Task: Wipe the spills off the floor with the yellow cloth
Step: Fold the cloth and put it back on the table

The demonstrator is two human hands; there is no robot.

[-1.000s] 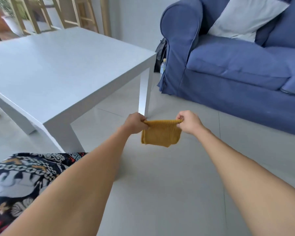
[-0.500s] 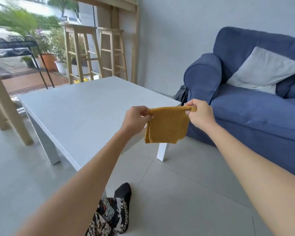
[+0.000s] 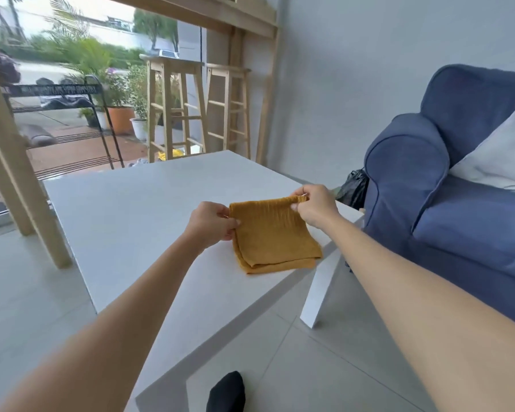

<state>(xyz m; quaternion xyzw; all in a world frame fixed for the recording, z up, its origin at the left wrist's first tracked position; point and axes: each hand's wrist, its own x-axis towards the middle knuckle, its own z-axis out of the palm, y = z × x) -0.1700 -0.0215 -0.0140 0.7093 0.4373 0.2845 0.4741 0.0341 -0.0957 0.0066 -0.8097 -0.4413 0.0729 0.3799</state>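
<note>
The folded yellow cloth hangs from its top edge, and its lower part lies on the white low table near the right corner. My left hand pinches the cloth's top left corner. My right hand pinches the top right corner, slightly higher. The grey tiled floor shows below the table; I see no spill on it.
A blue sofa with a light cushion stands at the right, a dark bag beside its arm. Two wooden stools and a black rack stand at the back. A black-socked foot is at the bottom.
My view has risen from the floor to the table. Both hands carried the cloth up and over the table, and its lower edge now rests on the top.
</note>
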